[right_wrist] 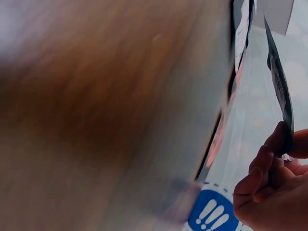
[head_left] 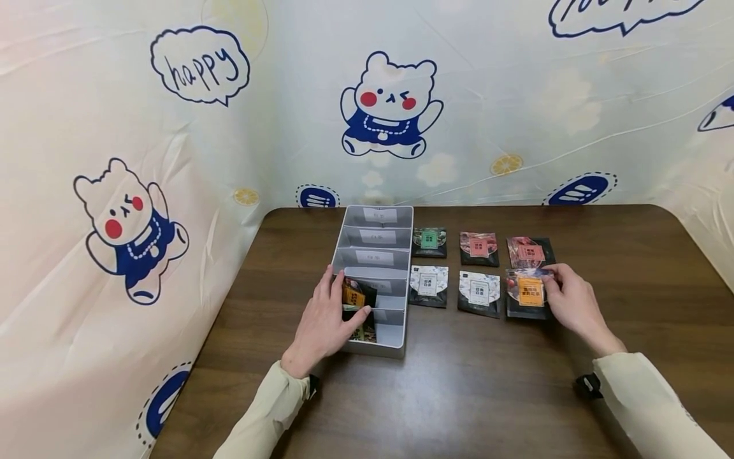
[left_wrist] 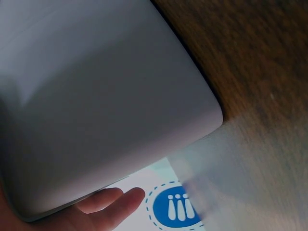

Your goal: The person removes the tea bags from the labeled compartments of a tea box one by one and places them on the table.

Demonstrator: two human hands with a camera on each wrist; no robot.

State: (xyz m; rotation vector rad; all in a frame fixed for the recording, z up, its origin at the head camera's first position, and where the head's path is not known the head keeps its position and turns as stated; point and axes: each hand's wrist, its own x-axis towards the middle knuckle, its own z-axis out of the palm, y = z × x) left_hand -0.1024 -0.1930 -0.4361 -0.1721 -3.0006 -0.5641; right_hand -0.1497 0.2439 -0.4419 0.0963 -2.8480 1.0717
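A: Where's the orange-label sachet?
B: Right hand has it, thumb and fingers pinching its right edge, held above the table (right wrist view shows the gap).
A: Left hand?
B: Fingers extended, thumb spread, resting on the left side of the gray five-compartment tray.
A: Tray contents?
B: Second-nearest compartment: another orange-marked sachet. Nearest: dark sachet with green print. Paper labels in the farther three.
A: Rest?
B: Right of tray, on the table: green-label sachet plus two red-label sachets behind, two white-label sachets in front.
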